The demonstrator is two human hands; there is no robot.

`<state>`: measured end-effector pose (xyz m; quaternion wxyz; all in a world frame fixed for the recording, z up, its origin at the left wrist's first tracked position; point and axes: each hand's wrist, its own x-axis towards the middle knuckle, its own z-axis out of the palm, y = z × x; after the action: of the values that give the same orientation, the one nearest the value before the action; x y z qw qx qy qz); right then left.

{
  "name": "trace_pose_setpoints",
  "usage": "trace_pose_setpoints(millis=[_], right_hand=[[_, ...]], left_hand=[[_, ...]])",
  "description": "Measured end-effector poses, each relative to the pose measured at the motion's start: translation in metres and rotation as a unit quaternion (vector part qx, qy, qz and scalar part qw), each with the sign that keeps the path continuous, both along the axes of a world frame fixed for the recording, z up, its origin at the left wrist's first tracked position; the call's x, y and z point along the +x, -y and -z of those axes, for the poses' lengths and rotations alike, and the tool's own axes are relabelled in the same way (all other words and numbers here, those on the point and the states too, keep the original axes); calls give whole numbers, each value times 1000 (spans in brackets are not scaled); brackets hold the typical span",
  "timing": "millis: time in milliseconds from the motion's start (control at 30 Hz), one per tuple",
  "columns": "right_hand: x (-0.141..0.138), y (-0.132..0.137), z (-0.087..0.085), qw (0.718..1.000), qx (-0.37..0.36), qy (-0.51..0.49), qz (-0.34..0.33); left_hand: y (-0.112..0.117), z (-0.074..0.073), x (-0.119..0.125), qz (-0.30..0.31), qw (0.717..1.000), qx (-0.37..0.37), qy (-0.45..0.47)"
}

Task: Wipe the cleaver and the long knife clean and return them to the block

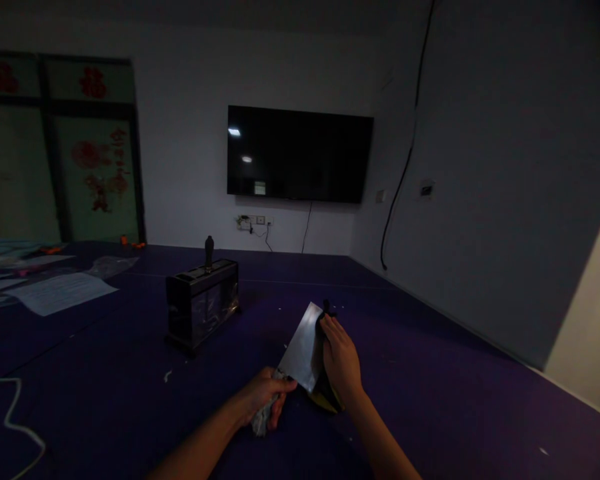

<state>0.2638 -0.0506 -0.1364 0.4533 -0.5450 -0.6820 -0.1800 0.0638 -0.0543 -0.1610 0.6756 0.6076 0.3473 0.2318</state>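
Observation:
My left hand [266, 400] is wrapped around the pale, wrapped-looking handle [261, 421] of a cleaver, whose broad shiny blade [303, 350] tilts up and to the right. On the far side of the blade, my right hand [341, 353] presses closed fingers on a black object with a yellow lower edge [325, 401]; its exact kind is hard to make out. A small black knob [327, 305] sticks up past my right fingertips. Blade and black object appear to touch, though the contact is partly hidden by my hand.
Left of my hands stands a black knife block [203, 303] with clear sides and one dark handle [209, 250] upright in it. Papers [63, 293] and plastic film lie farther left. A white cable [15, 420] curls at the near left. Small white scraps dot the purple tabletop [430, 400].

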Motion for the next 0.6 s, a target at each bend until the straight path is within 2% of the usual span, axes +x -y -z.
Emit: trace_pose_setpoints(millis=[333, 600], right_hand=[[-24, 14, -9, 993, -65, 58, -84], [-39, 25, -16, 976, -109, 95, -165]], left_hand=[[-1, 5, 4, -97, 993, -25, 56], [-15, 14, 5, -121, 987, -76, 71]])
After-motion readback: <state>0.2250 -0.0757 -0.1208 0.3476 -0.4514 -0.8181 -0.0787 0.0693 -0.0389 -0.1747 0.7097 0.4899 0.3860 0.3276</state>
